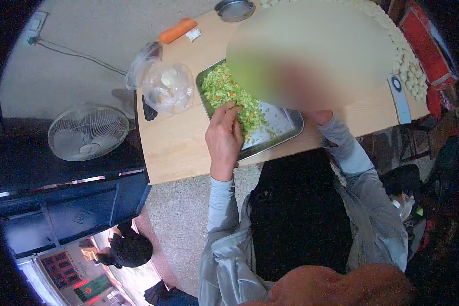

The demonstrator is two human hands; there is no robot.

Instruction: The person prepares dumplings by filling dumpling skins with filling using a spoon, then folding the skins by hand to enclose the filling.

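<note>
Head view: the left hand [223, 138] reaches over the near-left rim of a shallow metal tray [280, 122], its fingers [228, 113] drawn narrow and bent down into finely chopped green and orange vegetables [220, 84]. Whether they pinch any of the bits cannot be told. The right hand [322, 117] is beyond the tray's right corner; a blur covers its fingers, so I cannot tell how wide they are or what they hold.

The tray lies flat at the near edge of the bench [173, 148], probably so that both hands can reach it without stretching. Its rim likely keeps the loose bits together; they are thick at the left, thin at the right, where bare metal shows. An orange carrot [177, 30], a round metal dish [234, 10] and a clear plastic bag [169, 89] sit farther out, perhaps to leave working room. Pale pieces [412, 76] line the right edge, beside a flat device [400, 99].
</note>
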